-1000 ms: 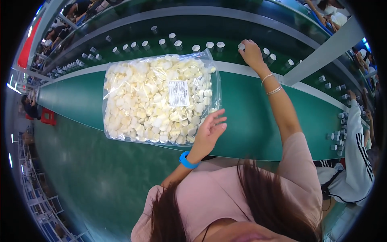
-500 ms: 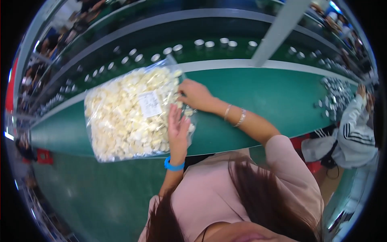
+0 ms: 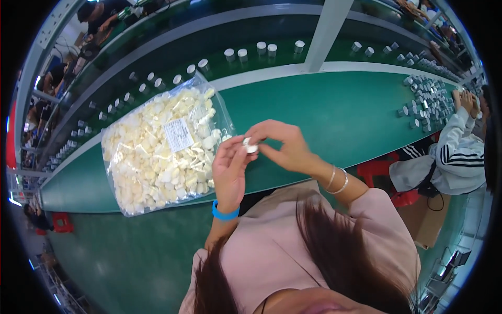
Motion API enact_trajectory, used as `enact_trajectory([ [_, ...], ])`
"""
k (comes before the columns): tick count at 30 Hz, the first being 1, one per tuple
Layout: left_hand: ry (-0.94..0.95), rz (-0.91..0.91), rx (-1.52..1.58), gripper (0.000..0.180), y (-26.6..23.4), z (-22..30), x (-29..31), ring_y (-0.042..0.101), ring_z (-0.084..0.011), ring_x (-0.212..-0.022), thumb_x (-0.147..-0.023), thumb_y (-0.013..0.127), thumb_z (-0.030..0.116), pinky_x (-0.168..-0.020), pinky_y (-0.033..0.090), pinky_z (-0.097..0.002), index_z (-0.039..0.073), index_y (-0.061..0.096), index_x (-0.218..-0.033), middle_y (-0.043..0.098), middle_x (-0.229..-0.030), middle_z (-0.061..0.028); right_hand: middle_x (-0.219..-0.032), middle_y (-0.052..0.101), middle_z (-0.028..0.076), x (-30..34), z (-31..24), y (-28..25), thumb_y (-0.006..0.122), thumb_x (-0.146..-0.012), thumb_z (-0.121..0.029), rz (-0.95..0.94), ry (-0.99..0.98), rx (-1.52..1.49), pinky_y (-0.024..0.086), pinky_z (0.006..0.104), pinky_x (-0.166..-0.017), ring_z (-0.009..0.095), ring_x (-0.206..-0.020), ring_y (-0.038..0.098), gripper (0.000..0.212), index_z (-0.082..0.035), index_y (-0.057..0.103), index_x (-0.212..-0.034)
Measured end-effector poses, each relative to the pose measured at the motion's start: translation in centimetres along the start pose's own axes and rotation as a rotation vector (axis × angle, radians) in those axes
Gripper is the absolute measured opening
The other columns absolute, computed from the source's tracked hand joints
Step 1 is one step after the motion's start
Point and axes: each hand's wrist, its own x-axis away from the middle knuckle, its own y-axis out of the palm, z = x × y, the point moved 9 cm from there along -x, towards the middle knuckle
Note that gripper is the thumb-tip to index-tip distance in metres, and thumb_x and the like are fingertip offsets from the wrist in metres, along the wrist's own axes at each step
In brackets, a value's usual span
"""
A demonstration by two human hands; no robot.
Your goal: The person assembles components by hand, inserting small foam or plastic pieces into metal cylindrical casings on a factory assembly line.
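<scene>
Small white round pieces (image 3: 251, 148) show between my two hands, just right of a bag. My left hand (image 3: 230, 170), with a blue band at the wrist, is closed on them between thumb and fingers. From the right, my right hand (image 3: 285, 144) meets it, thumb and forefinger pinching at the same pieces. Fingers partly cover them, so which hand grips which piece is hard to separate. The clear plastic bag (image 3: 151, 152) lies flat on the green table, full of similar off-white pieces, with a white label on top. Its right end is loose film near my left hand.
Behind the green table (image 3: 314, 112), silver cylinders with white tops (image 3: 266, 49) stand along a dark green belt. A grey post (image 3: 327, 34) rises at the table's far edge. Many silver cylinders (image 3: 426, 102) cluster at right, beside a co-worker's sleeve (image 3: 460, 149). A red stool (image 3: 374, 170) stands there.
Both hands have left the bag's right edge and come together to its right. My left hand has closed from outstretched fingers, and white pieces now show between the hands.
</scene>
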Motion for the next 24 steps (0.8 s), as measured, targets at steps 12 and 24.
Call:
enact_trajectory([
  [12,-0.038,-0.039,-0.044,0.027,2.6,-1.0,1.4,0.065,-0.0184,-0.089,-0.087,0.062,0.000,-0.079,0.054,-0.0309,-0.005,0.054,-0.112,0.064,-0.103,-0.0149,-0.107,0.064,0.010,2.8,-3.3,-2.9,0.068,-0.077,0.001,0.061,0.061,0.042,0.051,0.0283,-0.076,0.019,-0.093,0.063,0.035,-0.004,0.063,-0.111],
  [24,-0.107,-0.010,-0.076,0.022,2.3,-4.1,1.8,0.062,-0.0129,-0.084,-0.085,0.059,-0.007,-0.078,0.048,-0.0227,-0.007,0.056,-0.107,0.065,-0.092,-0.0110,-0.100,0.063,0.006,5.4,-2.9,-3.3,0.072,-0.077,-0.021,-0.048,-0.159,0.440,0.051,0.0302,-0.065,0.021,-0.076,0.062,0.034,-0.006,0.063,-0.107],
])
